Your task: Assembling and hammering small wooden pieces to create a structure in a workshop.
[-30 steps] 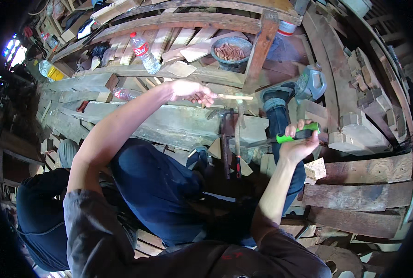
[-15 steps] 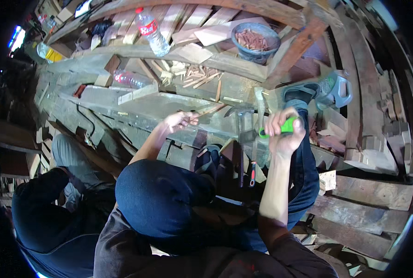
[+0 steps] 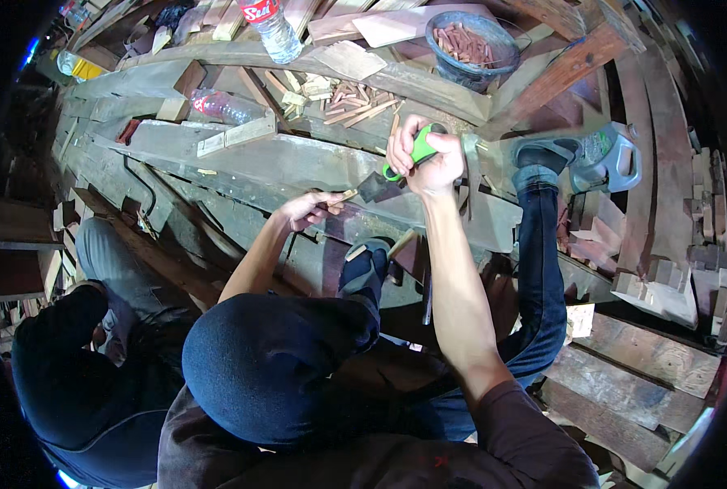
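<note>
My left hand [image 3: 308, 211] pinches a short, thin wooden stick [image 3: 346, 196] above the long bench plank. My right hand [image 3: 428, 159] is wrapped round the bright green handle [image 3: 420, 151] of a bladed tool. Its dark, wide metal blade [image 3: 372, 187] points toward the stick, close to the stick's end; I cannot tell whether they touch. Beyond my hands, a pile of short cut wood sticks [image 3: 355, 102] lies on the boards. My foot in a dark shoe [image 3: 365, 265] stands below the bench, with a pale wood piece [image 3: 402, 243] beside it.
A dark bucket [image 3: 494, 72] holds reddish wood pieces. Plastic bottles [image 3: 269, 31] [image 3: 225, 106] stand and lie beyond the bench plank [image 3: 167, 145]. At the right are a grey jug [image 3: 612, 163] and stacked boards [image 3: 624, 391]. Another person [image 3: 94, 359] sits close on my left.
My right hand has swung left with the green-handled tool, bringing its blade near the stick. My left hand still holds the stick, now tilted differently. The view has shifted slightly.
</note>
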The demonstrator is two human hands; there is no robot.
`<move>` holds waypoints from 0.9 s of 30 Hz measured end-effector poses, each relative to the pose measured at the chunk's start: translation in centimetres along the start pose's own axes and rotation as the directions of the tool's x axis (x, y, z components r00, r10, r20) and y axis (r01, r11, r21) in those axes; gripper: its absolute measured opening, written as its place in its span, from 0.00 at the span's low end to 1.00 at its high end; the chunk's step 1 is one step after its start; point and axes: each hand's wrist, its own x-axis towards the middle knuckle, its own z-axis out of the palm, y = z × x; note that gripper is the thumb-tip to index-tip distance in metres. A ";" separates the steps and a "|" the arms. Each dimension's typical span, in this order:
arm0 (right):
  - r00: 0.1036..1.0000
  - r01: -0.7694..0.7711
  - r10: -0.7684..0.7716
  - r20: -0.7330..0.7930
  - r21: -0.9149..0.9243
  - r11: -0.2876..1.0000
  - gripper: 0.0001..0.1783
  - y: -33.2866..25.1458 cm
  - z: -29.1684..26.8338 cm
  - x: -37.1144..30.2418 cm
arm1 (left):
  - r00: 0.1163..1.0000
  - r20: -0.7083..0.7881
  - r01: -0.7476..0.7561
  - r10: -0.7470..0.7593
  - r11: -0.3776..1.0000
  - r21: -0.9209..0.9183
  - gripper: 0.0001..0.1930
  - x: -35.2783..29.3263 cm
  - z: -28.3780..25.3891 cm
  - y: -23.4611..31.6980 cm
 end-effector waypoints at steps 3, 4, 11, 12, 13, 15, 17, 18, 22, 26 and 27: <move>0.998 0.017 -0.012 -0.066 0.071 0.997 0.22 0.9 -0.6 0.3 | 0.999 -0.038 0.010 -0.008 0.999 0.034 0.15 -0.1 0.6 0.0; 0.998 0.015 -0.010 -0.068 0.074 0.997 0.22 1.2 -0.6 0.4 | 0.999 -0.034 0.002 0.000 0.999 0.033 0.15 -0.3 0.6 0.0; 0.995 -0.075 0.079 -0.069 0.051 0.996 0.22 2.7 0.4 1.1 | 0.998 -0.054 0.010 -0.012 0.999 -0.038 0.16 0.1 0.4 -1.2; 0.994 -0.077 0.080 -0.069 0.050 0.996 0.22 2.8 0.3 1.2 | 0.999 -0.053 0.009 -0.012 0.999 -0.040 0.16 0.2 0.3 -1.3; 0.996 -0.082 0.084 -0.039 0.041 0.996 0.22 2.9 0.2 1.3 | 0.998 -0.052 0.015 -0.017 0.999 -0.044 0.16 0.2 0.2 -1.4; 0.996 -0.083 0.085 -0.028 0.060 0.995 0.21 3.0 -0.1 1.2 | 0.998 -0.053 0.023 -0.025 0.999 -0.048 0.16 0.4 0.2 -1.5; 0.995 -0.083 0.087 -0.050 0.074 0.994 0.21 3.1 0.1 1.4 | 0.997 -0.075 0.024 -0.027 0.999 -0.046 0.16 0.3 0.4 -1.3; 0.994 -0.080 0.086 -0.073 0.089 0.993 0.21 3.2 0.2 1.6 | 0.997 -0.075 0.024 -0.028 0.999 -0.048 0.16 0.2 0.4 -1.2; 0.995 -0.087 0.090 -0.038 0.071 0.994 0.20 3.4 0.4 1.6 | 0.997 -0.070 0.013 -0.017 0.998 -0.061 0.15 0.4 0.5 -1.3; 0.995 -0.097 0.098 -0.027 0.041 0.994 0.20 3.3 0.8 1.5 | 0.998 -0.057 -0.006 0.002 0.998 -0.064 0.14 0.6 0.0 -1.7; 0.995 -0.098 0.099 -0.026 0.041 0.994 0.20 3.4 0.9 1.5 | 0.998 -0.058 -0.007 0.003 0.998 -0.065 0.14 0.5 -0.1 -1.8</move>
